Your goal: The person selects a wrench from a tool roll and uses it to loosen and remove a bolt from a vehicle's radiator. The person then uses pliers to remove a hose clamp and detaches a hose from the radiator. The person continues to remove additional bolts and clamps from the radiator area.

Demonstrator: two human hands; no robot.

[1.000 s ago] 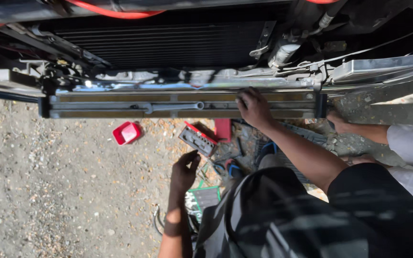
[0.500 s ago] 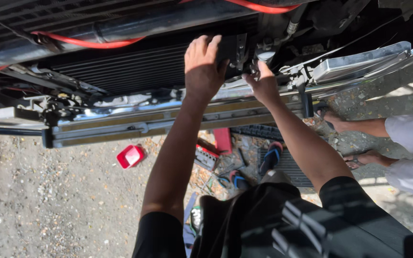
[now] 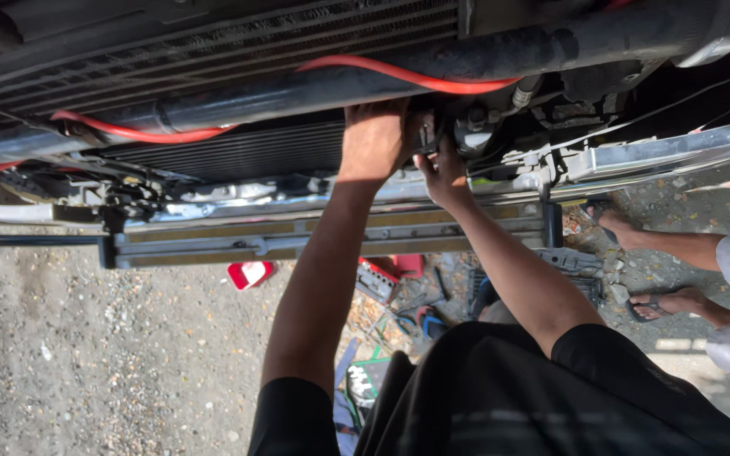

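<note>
A small dark metal part (image 3: 429, 133), under the thick black pipe (image 3: 297, 89), is gripped by the left hand (image 3: 373, 139) and touched by the right hand (image 3: 443, 173). A red square box (image 3: 249, 274) and a flat red-and-grey pack (image 3: 377, 279) are seen on the gravel ground (image 3: 86, 355) below the silver bar (image 3: 297, 241).

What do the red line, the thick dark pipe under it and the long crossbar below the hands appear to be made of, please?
The red line looks like flexible rubber or plastic: it curves smoothly with a mild sheen. The thick dark pipe seems to be matte black rubber hose or coated metal; the look leaves it open. The long crossbar appears to be metal, dull grey with yellowish strips, flat and straight-edged.
</note>
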